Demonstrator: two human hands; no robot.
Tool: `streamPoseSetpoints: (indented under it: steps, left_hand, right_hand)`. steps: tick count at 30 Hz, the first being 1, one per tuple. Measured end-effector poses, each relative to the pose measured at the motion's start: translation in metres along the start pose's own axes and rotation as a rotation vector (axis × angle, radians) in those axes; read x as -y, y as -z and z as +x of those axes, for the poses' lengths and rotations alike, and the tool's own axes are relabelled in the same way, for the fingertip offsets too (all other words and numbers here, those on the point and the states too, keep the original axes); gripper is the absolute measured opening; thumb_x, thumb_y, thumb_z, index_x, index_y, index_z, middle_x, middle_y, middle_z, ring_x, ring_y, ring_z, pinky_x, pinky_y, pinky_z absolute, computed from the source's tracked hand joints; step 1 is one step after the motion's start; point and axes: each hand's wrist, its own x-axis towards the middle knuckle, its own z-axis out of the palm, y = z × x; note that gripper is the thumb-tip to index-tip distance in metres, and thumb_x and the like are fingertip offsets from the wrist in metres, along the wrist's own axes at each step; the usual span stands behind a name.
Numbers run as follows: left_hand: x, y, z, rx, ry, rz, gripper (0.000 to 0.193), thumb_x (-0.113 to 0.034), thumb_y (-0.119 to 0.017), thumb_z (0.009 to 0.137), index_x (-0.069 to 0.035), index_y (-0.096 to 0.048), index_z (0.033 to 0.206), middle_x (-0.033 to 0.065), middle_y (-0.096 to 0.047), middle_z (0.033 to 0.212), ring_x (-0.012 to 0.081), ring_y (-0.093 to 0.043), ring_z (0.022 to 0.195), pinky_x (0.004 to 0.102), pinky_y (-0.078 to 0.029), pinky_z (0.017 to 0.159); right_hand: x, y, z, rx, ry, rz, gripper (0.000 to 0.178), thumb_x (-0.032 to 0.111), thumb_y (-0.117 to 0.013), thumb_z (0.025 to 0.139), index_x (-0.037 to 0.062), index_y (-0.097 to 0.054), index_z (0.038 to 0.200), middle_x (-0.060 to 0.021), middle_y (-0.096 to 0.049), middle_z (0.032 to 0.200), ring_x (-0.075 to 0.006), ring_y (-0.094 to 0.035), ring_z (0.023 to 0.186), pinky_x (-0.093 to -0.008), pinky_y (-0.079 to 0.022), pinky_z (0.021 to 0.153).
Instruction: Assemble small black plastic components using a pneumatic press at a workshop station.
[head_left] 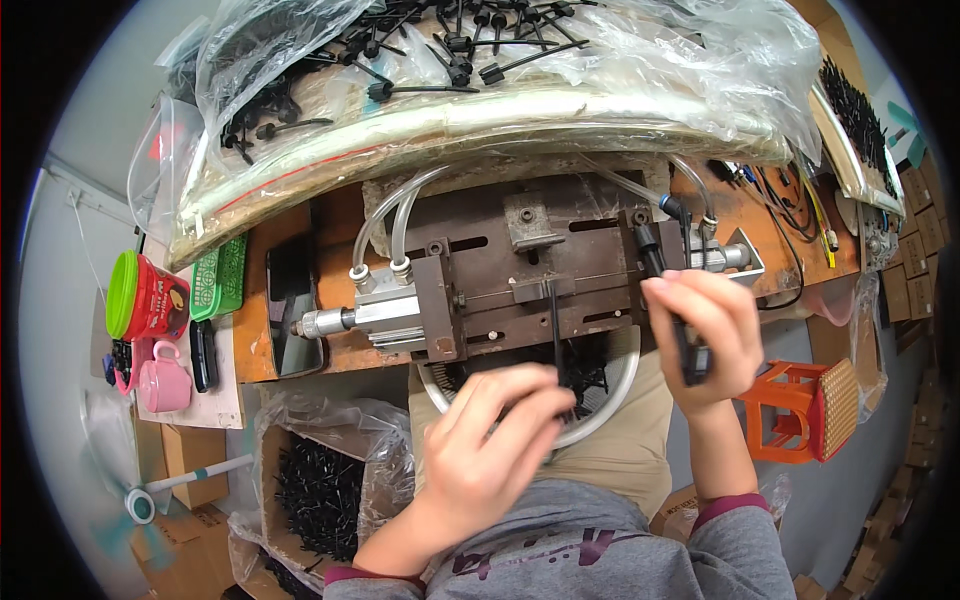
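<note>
My left hand [495, 440] pinches a thin black plastic rod [557, 330] that stands upright in the slot at the middle of a brown metal press fixture [530, 265]. My right hand [705, 335] is closed around another black rod part [690, 355] at the fixture's right end, next to a black fitting [648, 245]. A silver air cylinder [375, 310] with clear hoses is bolted on the fixture's left. Under the fixture, on my lap, a round white basin [615, 395] holds several black parts.
A plastic-lined tray [480, 120] of black rod parts lies behind the fixture. A red and green tub [150, 295], a pink cup [165, 380] and a phone [293, 305] are at left. A bagged box [320, 495] of black parts stands lower left, an orange stool [800, 410] at right.
</note>
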Motion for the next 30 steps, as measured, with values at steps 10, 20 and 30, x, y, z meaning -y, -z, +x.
streamPoseSetpoints:
  steps: [10,20,30]
  left_hand:
    - [0.026,-0.028,0.019,0.026,-0.078,0.43,0.028,-0.004,-0.079,0.066,-0.005,-0.069,0.091,0.0121,-0.07,0.122,0.0212,-0.07,0.074,0.0307,-0.055,0.07]
    - [0.01,-0.011,0.021,0.052,-0.103,-0.031,0.032,-0.007,-0.082,0.071,-0.005,-0.074,0.102,0.012,-0.073,0.113,0.0183,-0.07,0.073,0.0305,-0.055,0.064]
    - [0.004,0.004,0.008,0.02,-0.086,0.004,0.029,0.0,-0.082,0.068,-0.002,-0.073,0.095,0.0131,-0.068,0.118,0.022,-0.07,0.087,0.0323,-0.057,0.069]
  right_hand:
    - [0.025,0.026,0.012,0.085,-1.074,0.936,0.011,-0.003,-0.074,0.083,-0.0047,-0.066,0.09,-0.0115,-0.066,0.081,-0.0131,-0.061,0.053,-0.0219,-0.047,0.049]
    - [0.019,0.027,0.008,0.261,-1.399,1.208,0.013,0.004,-0.074,0.086,-0.0031,-0.064,0.089,-0.0099,-0.066,0.075,-0.0118,-0.058,0.05,-0.0225,-0.044,0.044]
    - [0.02,0.025,0.006,0.175,-1.259,1.088,0.015,0.001,-0.073,0.085,-0.003,-0.065,0.097,-0.0111,-0.067,0.086,-0.012,-0.062,0.058,-0.0233,-0.049,0.053]
